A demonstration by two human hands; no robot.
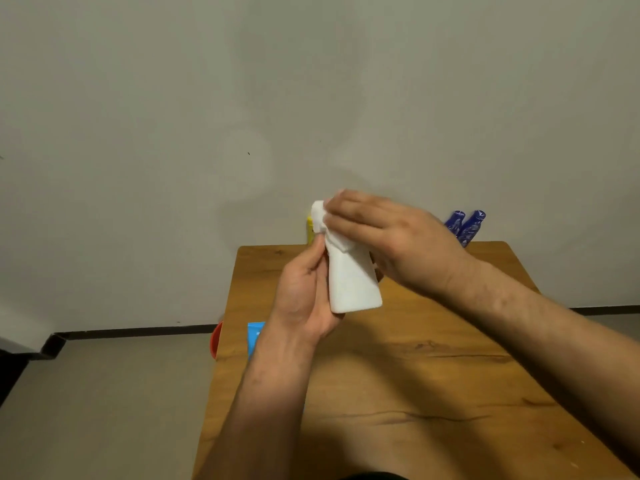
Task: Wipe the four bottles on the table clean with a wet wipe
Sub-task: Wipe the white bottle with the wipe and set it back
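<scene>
My left hand (304,299) grips a white bottle (351,285) by its lower body and holds it up above the far part of the wooden table (433,382). A white wet wipe (320,216) is wrapped over the bottle's top, and my right hand (384,237) presses it there from the right. Two blue bottles (465,226) stand at the table's far right edge, partly hidden by my right hand. A yellow bottle (310,230) shows as a sliver behind the white bottle at the far edge.
A blue packet (254,337) lies on the table's left side, half hidden by my left forearm. A red round object (216,341) sits just off the table's left edge. A plain wall rises behind; the floor lies to the left.
</scene>
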